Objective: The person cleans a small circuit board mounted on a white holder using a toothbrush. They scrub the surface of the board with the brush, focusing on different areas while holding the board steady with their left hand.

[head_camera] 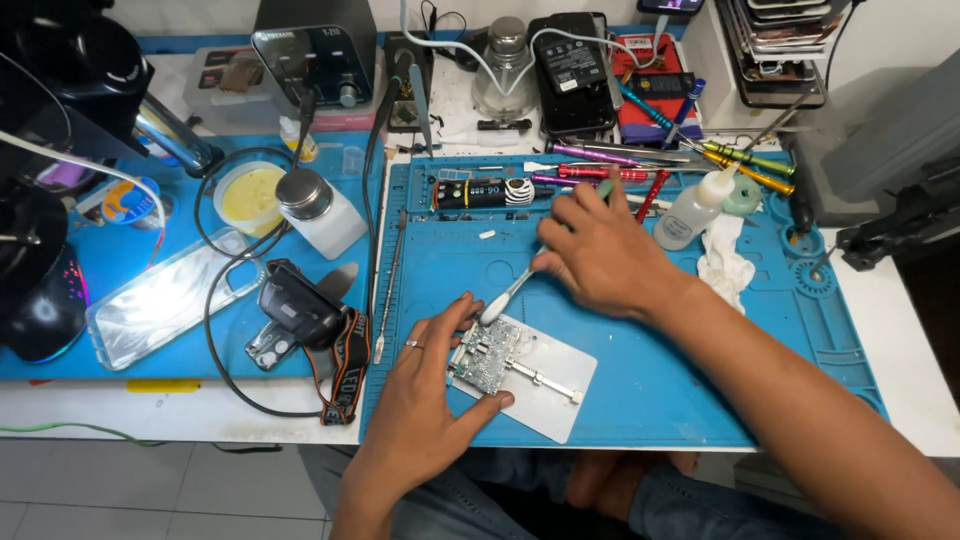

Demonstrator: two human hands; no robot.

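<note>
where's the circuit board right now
In the head view, the circuit board lies clamped on a metal holder plate low on the blue mat, steadied by the left hand.

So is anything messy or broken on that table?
Nothing looks broken. The circuit board sits in its metal holder, steadied by the left hand; the right hand holds a brush. Only a crumpled tissue lies loose on the blue mat.
</note>
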